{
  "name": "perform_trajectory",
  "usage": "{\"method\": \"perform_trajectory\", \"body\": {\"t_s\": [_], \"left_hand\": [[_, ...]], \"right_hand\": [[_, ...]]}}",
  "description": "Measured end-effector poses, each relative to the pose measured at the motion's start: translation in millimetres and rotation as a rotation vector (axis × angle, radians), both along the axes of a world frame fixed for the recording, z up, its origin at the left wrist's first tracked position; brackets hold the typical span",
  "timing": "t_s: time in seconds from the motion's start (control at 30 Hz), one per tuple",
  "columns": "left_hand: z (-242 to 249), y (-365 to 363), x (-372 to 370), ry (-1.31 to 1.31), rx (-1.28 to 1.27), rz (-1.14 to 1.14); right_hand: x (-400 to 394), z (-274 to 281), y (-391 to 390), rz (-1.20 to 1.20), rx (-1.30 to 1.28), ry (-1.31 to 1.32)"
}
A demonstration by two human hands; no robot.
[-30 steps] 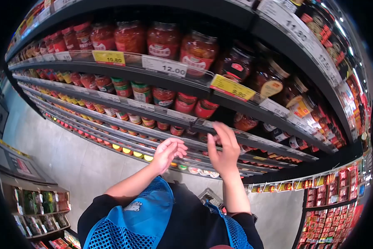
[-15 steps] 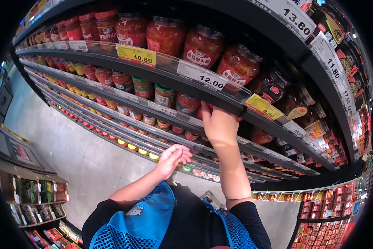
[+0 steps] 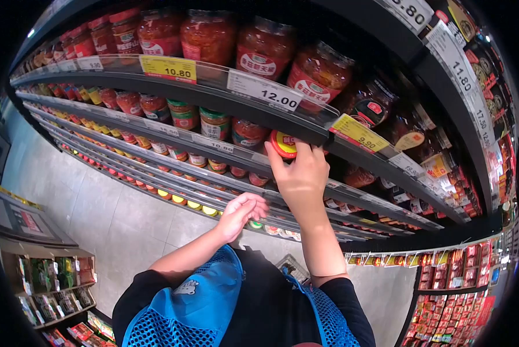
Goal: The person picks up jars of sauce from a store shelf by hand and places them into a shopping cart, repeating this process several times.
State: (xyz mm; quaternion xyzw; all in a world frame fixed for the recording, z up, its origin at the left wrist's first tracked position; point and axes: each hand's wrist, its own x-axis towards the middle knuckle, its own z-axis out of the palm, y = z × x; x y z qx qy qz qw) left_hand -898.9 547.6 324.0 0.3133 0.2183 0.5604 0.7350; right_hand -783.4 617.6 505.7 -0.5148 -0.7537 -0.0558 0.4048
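My right hand [image 3: 301,176] is at the second shelf row, just under the upper shelf edge. Its fingers wrap round a jar with a red lid [image 3: 282,144] that has a yellow middle. Most of that jar's body is hidden by the hand. Left of it stands a jar of red sauce [image 3: 249,134], and beyond that a green-lidded jar [image 3: 214,124]. Lower and to the left, my left hand [image 3: 240,215] hangs in front of the lower shelves, empty, with its fingers loosely bent and apart.
Large jars of red chili [image 3: 264,52] line the upper shelf behind a clear lip. A white price tag [image 3: 263,91] and a yellow price tag [image 3: 359,133] sit on its edge. A wire basket [image 3: 294,269] is partly visible below. Snack racks [image 3: 57,272] stand across the tiled floor.
My right hand has drawn back slightly from under the upper shelf, and the red-lidded jar in it now shows. The view has shifted a little. My left hand stays low and empty.
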Motion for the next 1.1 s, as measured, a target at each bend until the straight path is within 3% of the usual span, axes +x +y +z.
{"method": "perform_trajectory", "body": {"t_s": [0.37, 0.47, 0.57, 0.7, 0.87, 1.0, 1.1], "left_hand": [[-2.2, 6.3, 14.9, 0.044, 0.019, -0.053], [-2.3, 6.6, 21.5, 0.039, 0.028, -0.08], [-0.6, 5.5, 32.3, 0.01, 0.01, -0.075], [7.2, 0.0, 57.2, 0.07, -0.098, -0.025], [-47.7, -1.5, 78.1, 0.128, -0.152, -0.231], [-1.4, -16.8, 118.8, 0.143, -0.148, -0.371], [-22.0, -22.9, 146.4, 0.237, -0.074, -0.521]], "right_hand": [[26.3, -14.5, -16.2, 0.133, 0.097, 0.165], [42.3, -16.5, -16.7, 0.248, 0.335, 0.11], [66.4, -21.0, -28.5, 0.361, 0.39, 0.076], [96.7, -8.9, -65.7, 0.39, 0.303, 0.178], [149.2, 0.4, -117.8, 0.33, 0.29, 0.31], [200.4, -15.8, -168.4, 0.128, 0.178, 0.32], [249.0, -44.2, -212.4, -0.059, 0.11, 0.315]]}}
